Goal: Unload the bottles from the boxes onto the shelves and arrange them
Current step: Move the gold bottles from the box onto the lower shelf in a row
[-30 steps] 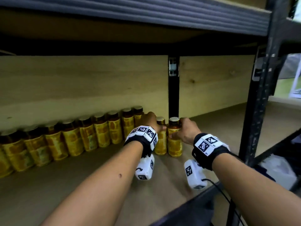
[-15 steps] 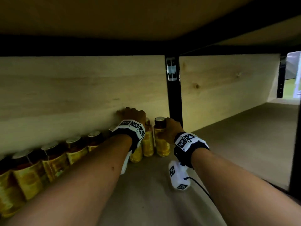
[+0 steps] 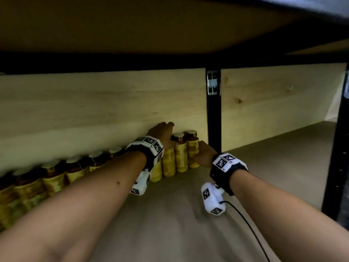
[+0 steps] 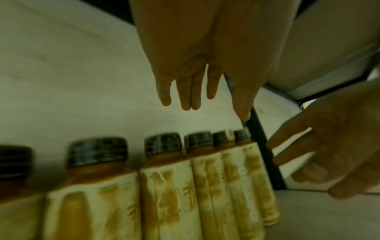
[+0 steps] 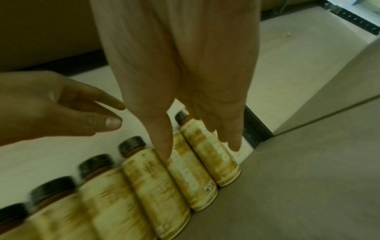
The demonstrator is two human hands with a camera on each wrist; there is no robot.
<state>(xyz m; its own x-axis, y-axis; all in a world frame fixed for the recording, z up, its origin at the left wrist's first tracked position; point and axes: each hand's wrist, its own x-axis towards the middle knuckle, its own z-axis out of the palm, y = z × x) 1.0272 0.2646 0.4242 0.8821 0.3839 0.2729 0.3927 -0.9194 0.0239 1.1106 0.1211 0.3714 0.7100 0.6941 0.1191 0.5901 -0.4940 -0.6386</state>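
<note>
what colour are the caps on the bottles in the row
Dark, black or very dark brown, over yellow labels. The bottle caps show best in the left wrist view.

The bottles (image 3: 181,157) at the middle of the frame look like brown see-through plastic or glass, with shiny yellow labels (image 4: 170,203) and dark ribbed caps (image 4: 162,142). The back board (image 3: 94,110) on the left is pale wood with knots, smooth and matt. The shelf (image 3: 264,167) at the lower right is dull, flat board. The post (image 3: 213,120) is black painted metal. The wristbands (image 3: 226,165) look like black cloth with white hard plastic.
</note>
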